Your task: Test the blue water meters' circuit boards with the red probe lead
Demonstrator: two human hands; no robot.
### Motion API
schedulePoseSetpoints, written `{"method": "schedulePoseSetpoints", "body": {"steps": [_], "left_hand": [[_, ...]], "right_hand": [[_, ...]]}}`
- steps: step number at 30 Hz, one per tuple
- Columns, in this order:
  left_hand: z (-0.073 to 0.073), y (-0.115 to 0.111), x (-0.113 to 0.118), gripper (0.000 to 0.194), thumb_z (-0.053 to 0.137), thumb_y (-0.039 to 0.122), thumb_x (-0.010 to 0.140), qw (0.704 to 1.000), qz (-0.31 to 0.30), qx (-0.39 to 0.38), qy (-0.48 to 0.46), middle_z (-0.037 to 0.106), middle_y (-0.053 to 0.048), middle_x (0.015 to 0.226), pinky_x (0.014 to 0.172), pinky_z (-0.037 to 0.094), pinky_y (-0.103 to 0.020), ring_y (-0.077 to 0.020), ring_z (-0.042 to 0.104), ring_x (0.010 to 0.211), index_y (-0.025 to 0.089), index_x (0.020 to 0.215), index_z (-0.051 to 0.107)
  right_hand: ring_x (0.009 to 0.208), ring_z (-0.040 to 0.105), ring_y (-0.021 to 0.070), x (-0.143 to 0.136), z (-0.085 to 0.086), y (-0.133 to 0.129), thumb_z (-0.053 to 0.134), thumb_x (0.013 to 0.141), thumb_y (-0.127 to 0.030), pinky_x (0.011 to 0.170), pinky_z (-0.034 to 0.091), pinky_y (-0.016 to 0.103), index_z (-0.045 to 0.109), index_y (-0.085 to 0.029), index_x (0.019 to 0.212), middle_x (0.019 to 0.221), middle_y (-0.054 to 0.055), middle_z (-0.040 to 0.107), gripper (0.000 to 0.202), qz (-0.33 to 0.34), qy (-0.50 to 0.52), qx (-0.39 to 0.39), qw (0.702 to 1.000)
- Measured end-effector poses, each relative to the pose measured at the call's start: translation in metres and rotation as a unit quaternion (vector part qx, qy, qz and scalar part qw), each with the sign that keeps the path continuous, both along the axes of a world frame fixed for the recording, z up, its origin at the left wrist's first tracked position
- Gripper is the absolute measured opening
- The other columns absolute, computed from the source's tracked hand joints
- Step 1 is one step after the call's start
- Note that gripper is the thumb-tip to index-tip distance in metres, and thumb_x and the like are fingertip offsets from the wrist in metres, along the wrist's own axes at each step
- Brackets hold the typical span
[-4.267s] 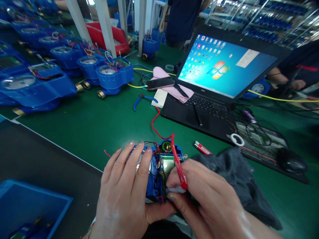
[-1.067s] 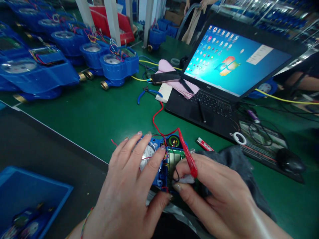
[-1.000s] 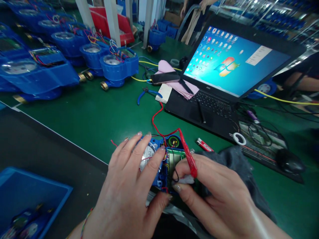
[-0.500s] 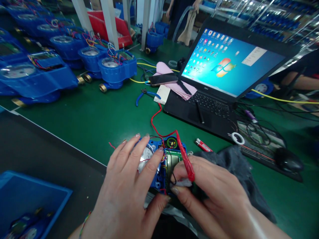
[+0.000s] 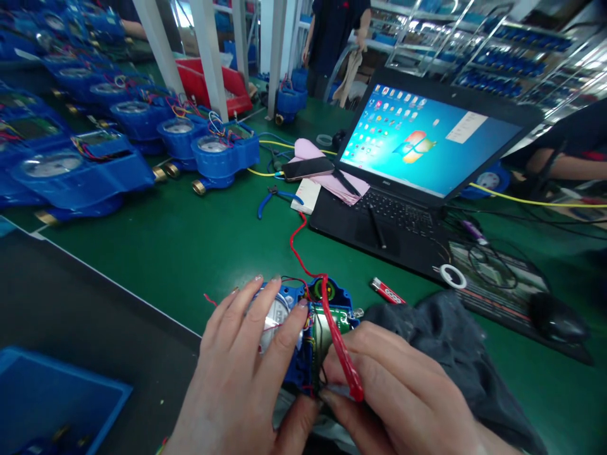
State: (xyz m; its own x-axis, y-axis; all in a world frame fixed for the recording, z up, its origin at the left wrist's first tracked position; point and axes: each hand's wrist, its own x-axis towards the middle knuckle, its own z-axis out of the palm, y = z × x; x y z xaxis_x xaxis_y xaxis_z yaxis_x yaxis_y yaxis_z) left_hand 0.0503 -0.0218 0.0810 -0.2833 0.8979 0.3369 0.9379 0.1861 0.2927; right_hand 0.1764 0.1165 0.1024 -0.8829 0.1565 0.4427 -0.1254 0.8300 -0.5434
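A blue meter housing [image 5: 296, 373] with a round dial, a circuit board and thin wires lies at the front edge of the green table. My left hand [image 5: 251, 360] rests over the dial with its fingers spread, the thumb at the lower edge. My right hand [image 5: 393, 385] is closed at the lower right of the housing, its thumb and index finger pinched near a thin black wire; what they grip is too small to name. A red cord [image 5: 339, 341] with a thick end lies across the board and over my right fingers.
An open laptop [image 5: 389, 215], a mouse [image 5: 559, 316], blue pliers [image 5: 272, 197], a phone [image 5: 308, 168] and a dark cloth [image 5: 436, 328] are on the table [image 5: 190, 253]. Blue meters [image 5: 213, 155] line the left. People stand or sit beyond. A blue bin [image 5: 61, 385] is at lower left.
The camera view has tilted up a little, so the scene sits lower. My left hand stays on the dial. A whitish scrap seen earlier by my right fingertips no longer shows.
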Motion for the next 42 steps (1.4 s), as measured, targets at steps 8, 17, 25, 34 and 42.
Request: {"method": "schedulePoseSetpoints", "body": {"steps": [8,17,25,34,42], "left_hand": [[0.0,0.002,0.0,0.057,0.055,0.033,0.08,0.999,-0.006,0.001,0.039,0.037,-0.015,0.143,0.101,0.037,-0.054,-0.034,0.029,0.134,0.017,0.133,0.041],[0.002,0.004,0.0,0.054,0.055,0.027,0.077,0.998,-0.017,0.014,0.06,0.041,-0.019,0.139,0.094,0.04,-0.058,-0.0372,0.034,0.129,0.013,0.129,0.045],[0.007,0.002,0.003,0.054,0.054,0.03,0.082,1.0,-0.016,-0.002,-0.016,0.035,-0.016,0.143,0.103,0.032,-0.06,-0.0351,0.028,0.134,0.015,0.132,0.042],[0.005,0.002,0.002,0.053,0.054,0.029,0.082,1.0,-0.023,0.006,-0.015,0.036,-0.017,0.143,0.103,0.033,-0.061,-0.036,0.028,0.134,0.014,0.131,0.043],[0.004,0.005,0.0,0.051,0.056,0.028,0.081,0.999,-0.027,0.014,-0.009,0.038,-0.02,0.14,0.1,0.036,-0.062,-0.0378,0.03,0.132,0.012,0.128,0.046]], "right_hand": [[0.063,0.052,0.0145,-0.002,0.001,0.001,0.05,0.085,-0.008,0.059,0.047,0.025,0.053,-0.015,0.083,0.071,0.003,0.057,0.008,0.008,-0.005,-0.009,1.0],[0.068,0.053,0.0158,-0.002,0.007,0.001,0.047,0.086,-0.008,0.062,0.047,0.027,0.052,-0.018,0.086,0.073,0.003,0.057,0.011,-0.011,-0.034,-0.025,0.999],[0.07,0.054,0.0159,0.0,0.009,0.002,0.05,0.085,-0.008,0.065,0.047,0.028,0.054,-0.016,0.086,0.076,0.004,0.059,0.009,-0.015,-0.067,-0.032,0.997],[0.074,0.058,0.017,0.003,0.018,0.005,0.047,0.085,-0.007,0.07,0.052,0.028,0.053,-0.016,0.084,0.079,0.006,0.06,0.011,-0.009,-0.085,-0.017,0.996],[0.077,0.064,0.0174,0.005,0.016,0.009,0.049,0.089,-0.012,0.07,0.055,0.027,0.057,-0.017,0.098,0.086,0.007,0.067,0.012,-0.007,-0.057,-0.021,0.998]]}}
